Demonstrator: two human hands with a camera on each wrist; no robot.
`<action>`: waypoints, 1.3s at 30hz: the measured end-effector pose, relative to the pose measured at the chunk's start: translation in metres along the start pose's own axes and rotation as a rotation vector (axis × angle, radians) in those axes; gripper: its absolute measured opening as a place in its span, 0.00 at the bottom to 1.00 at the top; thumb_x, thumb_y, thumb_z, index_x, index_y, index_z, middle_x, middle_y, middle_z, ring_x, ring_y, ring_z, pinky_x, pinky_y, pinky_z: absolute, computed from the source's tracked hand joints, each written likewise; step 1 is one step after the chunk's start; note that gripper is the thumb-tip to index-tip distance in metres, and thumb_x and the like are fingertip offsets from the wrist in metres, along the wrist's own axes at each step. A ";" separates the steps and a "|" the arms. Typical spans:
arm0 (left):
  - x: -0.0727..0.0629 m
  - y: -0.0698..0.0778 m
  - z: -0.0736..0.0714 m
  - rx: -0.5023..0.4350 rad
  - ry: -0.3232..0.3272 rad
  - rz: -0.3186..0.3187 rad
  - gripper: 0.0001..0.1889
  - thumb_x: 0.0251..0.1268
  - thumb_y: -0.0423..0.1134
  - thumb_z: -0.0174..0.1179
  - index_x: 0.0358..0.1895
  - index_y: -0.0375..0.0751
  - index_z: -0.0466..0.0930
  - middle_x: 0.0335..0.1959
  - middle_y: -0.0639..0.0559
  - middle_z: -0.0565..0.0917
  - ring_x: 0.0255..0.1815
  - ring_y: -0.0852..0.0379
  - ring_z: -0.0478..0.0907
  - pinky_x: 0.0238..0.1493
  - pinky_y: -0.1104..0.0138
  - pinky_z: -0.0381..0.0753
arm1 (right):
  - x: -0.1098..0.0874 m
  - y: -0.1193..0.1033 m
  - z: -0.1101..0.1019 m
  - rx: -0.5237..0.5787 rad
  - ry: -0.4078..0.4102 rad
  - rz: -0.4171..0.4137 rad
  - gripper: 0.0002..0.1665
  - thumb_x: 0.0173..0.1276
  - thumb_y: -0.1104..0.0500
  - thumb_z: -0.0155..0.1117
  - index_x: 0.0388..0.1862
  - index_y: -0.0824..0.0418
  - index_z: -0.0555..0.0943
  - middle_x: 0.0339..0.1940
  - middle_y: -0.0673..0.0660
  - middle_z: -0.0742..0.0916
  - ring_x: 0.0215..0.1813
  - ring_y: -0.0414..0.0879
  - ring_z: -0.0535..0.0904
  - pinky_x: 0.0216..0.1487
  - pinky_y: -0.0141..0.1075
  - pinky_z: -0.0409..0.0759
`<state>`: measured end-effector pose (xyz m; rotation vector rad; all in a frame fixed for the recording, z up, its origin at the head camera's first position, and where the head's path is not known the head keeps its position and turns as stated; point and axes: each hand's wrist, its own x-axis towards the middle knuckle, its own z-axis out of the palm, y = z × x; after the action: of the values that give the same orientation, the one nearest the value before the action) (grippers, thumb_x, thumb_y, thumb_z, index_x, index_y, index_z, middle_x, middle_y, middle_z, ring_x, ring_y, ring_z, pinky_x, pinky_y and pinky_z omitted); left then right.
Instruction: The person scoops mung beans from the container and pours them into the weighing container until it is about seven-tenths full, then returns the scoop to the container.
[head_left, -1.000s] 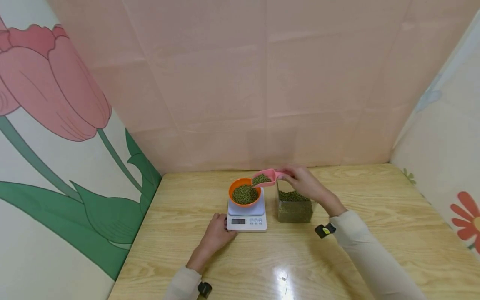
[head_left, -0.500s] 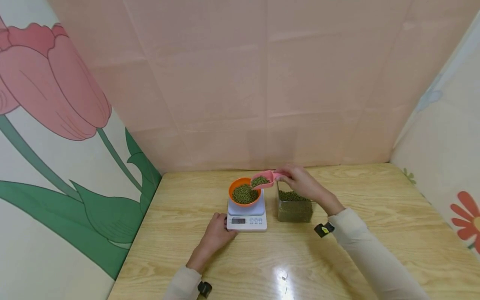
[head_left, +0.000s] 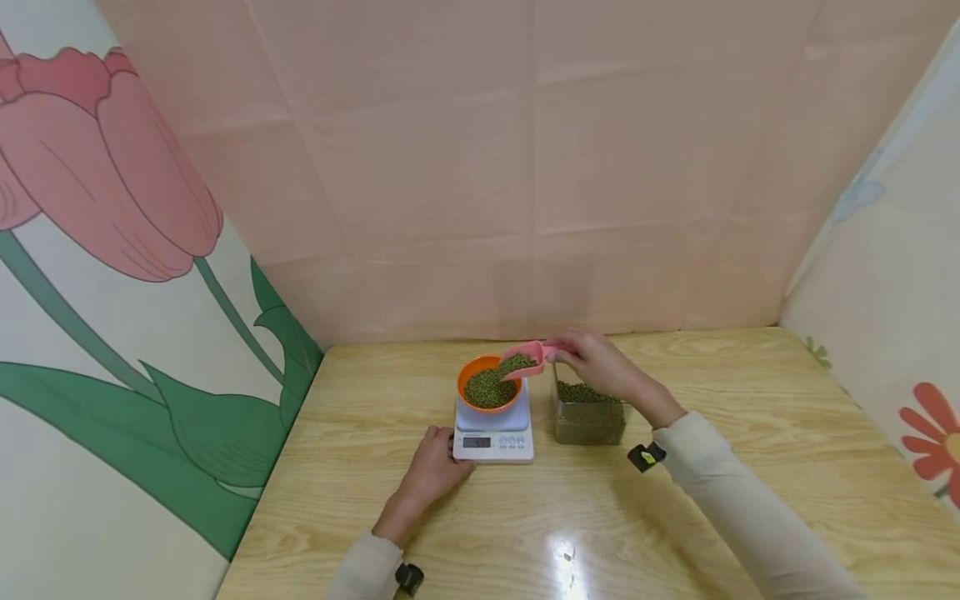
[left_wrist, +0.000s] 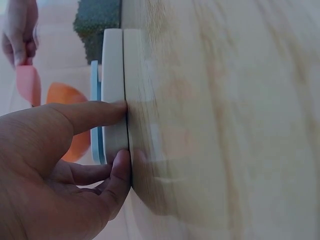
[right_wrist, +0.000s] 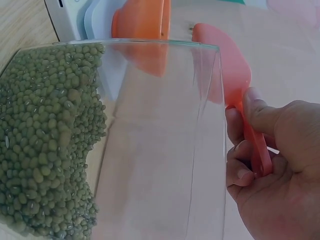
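My right hand [head_left: 596, 360] grips the handle of a pink scoop [right_wrist: 227, 62], holding it over the right rim of an orange bowl [head_left: 462, 392]. Mung beans [head_left: 517, 362] fill part of the scoop, its mouth tilted toward the bowl. More mung beans [head_left: 489, 389] lie in the bowl, which stands on a white kitchen scale [head_left: 493, 450]. My left hand [head_left: 433, 465] holds the scale by its front left corner, the thumb and curled fingers [left_wrist: 120, 170] touching its edges. The scale's display digits are too small to read.
Right of the scale stands a clear box [head_left: 589, 425] partly filled with mung beans [right_wrist: 45, 135]. Its upper walls are transparent. A pink covered wall [head_left: 525, 208] rises behind the wooden table [head_left: 360, 375], with painted walls on both sides.
My right hand has moved slightly left and down, bringing the scoop further over the bowl with its mouth tipped a bit lower. The left hand, scale and box stay in place.
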<state>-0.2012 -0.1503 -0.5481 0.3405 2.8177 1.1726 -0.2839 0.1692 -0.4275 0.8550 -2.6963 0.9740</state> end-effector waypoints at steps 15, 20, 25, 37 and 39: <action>0.001 -0.001 0.000 0.014 0.007 0.008 0.26 0.60 0.36 0.77 0.59 0.28 0.82 0.47 0.43 0.77 0.44 0.54 0.71 0.46 0.64 0.77 | 0.004 -0.010 0.001 -0.054 -0.017 -0.036 0.11 0.76 0.61 0.68 0.52 0.66 0.88 0.42 0.58 0.90 0.44 0.49 0.83 0.49 0.49 0.83; 0.000 0.001 -0.001 0.016 0.012 0.017 0.26 0.59 0.36 0.77 0.58 0.27 0.81 0.47 0.43 0.77 0.44 0.54 0.71 0.45 0.64 0.78 | 0.004 -0.011 0.003 -0.092 -0.013 -0.062 0.11 0.76 0.62 0.68 0.52 0.67 0.88 0.43 0.59 0.90 0.46 0.52 0.85 0.50 0.50 0.85; 0.000 0.001 0.000 0.004 0.004 0.003 0.27 0.59 0.36 0.77 0.59 0.27 0.81 0.47 0.43 0.77 0.44 0.54 0.71 0.45 0.64 0.78 | 0.005 -0.012 0.004 -0.116 -0.013 -0.061 0.12 0.76 0.61 0.68 0.53 0.67 0.88 0.44 0.59 0.90 0.47 0.53 0.85 0.50 0.50 0.86; -0.003 0.005 -0.002 -0.024 0.004 -0.018 0.24 0.60 0.34 0.76 0.58 0.29 0.82 0.48 0.42 0.77 0.45 0.53 0.71 0.45 0.64 0.78 | 0.005 -0.013 0.005 -0.137 -0.022 -0.078 0.13 0.76 0.61 0.68 0.53 0.68 0.88 0.45 0.60 0.90 0.48 0.54 0.87 0.52 0.49 0.87; -0.003 0.006 -0.002 -0.029 0.002 -0.028 0.25 0.61 0.35 0.76 0.59 0.29 0.82 0.49 0.42 0.77 0.45 0.53 0.71 0.45 0.65 0.78 | 0.006 -0.014 0.005 -0.143 -0.018 -0.084 0.13 0.76 0.61 0.68 0.54 0.68 0.88 0.45 0.60 0.90 0.49 0.55 0.87 0.53 0.49 0.87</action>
<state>-0.1977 -0.1488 -0.5426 0.2970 2.7946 1.2072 -0.2807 0.1549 -0.4219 0.9433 -2.6817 0.7497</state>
